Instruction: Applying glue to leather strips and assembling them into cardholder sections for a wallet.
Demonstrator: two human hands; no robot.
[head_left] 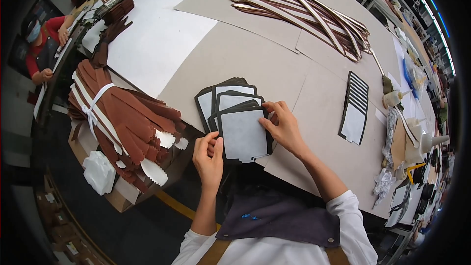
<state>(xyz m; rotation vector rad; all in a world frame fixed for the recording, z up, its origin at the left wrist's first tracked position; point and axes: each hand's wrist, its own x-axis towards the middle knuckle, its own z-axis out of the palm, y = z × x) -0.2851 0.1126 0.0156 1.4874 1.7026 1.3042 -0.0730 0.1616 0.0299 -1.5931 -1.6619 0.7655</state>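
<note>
Grey-faced panels (244,132) lie fanned in an overlapping pile at the near edge of the worktable (314,103), between the person's two hands. On the left, the left hand (208,159) has its fingers bent and thumb raised beside the pile's edge; whether they press on it I cannot tell. A light touch there would probably steady the lower pieces. The right hand (285,130) pinches the right side, thumb over the top face, fingertips by the pieces behind; gripping by the dark border, and parting one layer at a time, should spare the pale faces and keep corners from bending. As for materials, the far-left bundle of brown strips (120,110) looks supple, with scalloped ends and a knotted white tie (91,112). Each panel is a flat near-rectangle, matt grey inside a black margin, the top one tabbed below. Rightward come long, gently curved brown-and-white strips (299,17), then a slatted panel (354,110), black bars above a smooth pale field.
</note>
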